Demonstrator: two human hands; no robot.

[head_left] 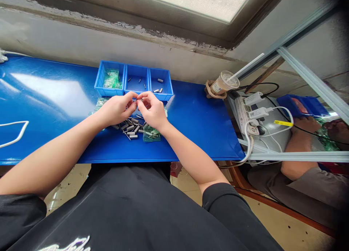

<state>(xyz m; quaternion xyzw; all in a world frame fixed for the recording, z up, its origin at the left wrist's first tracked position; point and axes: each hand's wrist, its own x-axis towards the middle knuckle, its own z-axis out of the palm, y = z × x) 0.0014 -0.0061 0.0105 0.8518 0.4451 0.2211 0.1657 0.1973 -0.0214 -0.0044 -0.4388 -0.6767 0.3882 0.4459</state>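
My left hand and my right hand meet fingertip to fingertip over the blue table, both pinched on a small part too tiny to name. Below them lies a loose pile of small metal pieces and a clear bag of greenish parts. Just beyond my hands stand three joined blue bins: the left one holds bagged green parts, the middle and right ones a few loose metal pieces.
A plastic drink cup with a straw stands at the table's far right edge. A power strip with white chargers and cables lies to the right. Another person's arm works at the neighbouring bench. A white cable lies at left.
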